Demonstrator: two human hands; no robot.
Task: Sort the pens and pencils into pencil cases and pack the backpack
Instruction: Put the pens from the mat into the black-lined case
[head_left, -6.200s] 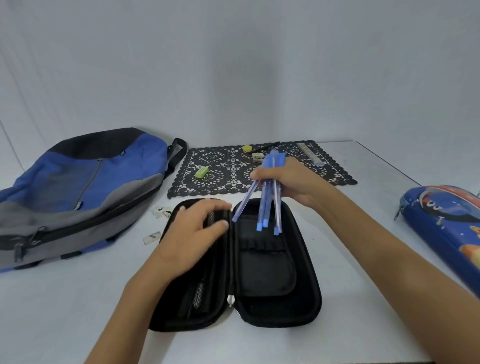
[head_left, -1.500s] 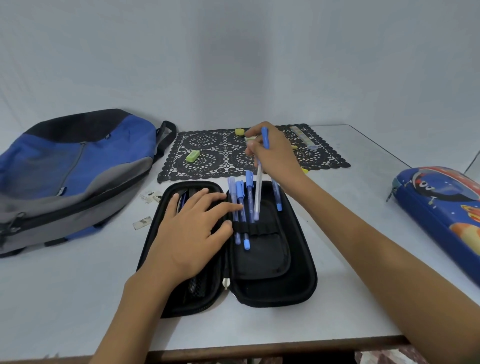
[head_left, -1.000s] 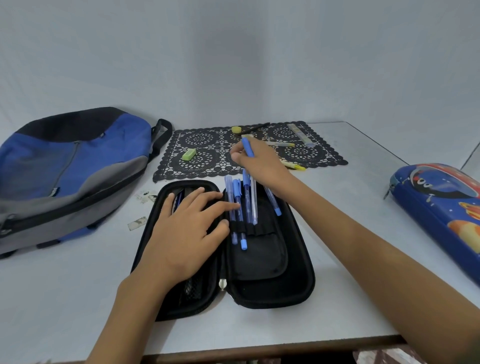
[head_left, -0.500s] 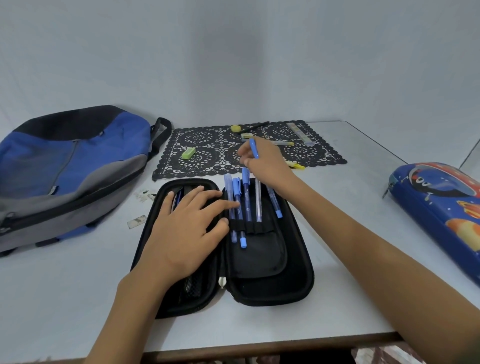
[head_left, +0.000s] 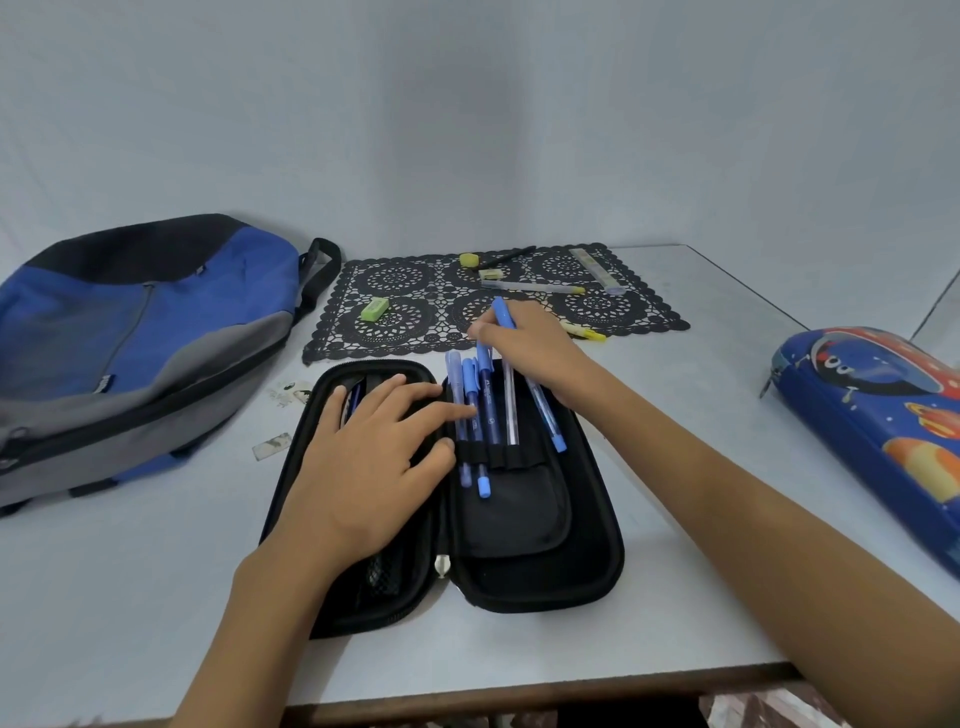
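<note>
Black case pressed flat by straight-fingered left hand; right hand pinches pen. Advise sliding it straight through loop, untwisted.

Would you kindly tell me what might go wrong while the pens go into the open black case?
The clear pen pinched by the right hand might snag on the elastic loops or jostle the blue pens beside it. The slanted pen appears to lie outside the loops, so it might slip off the black case.
</note>
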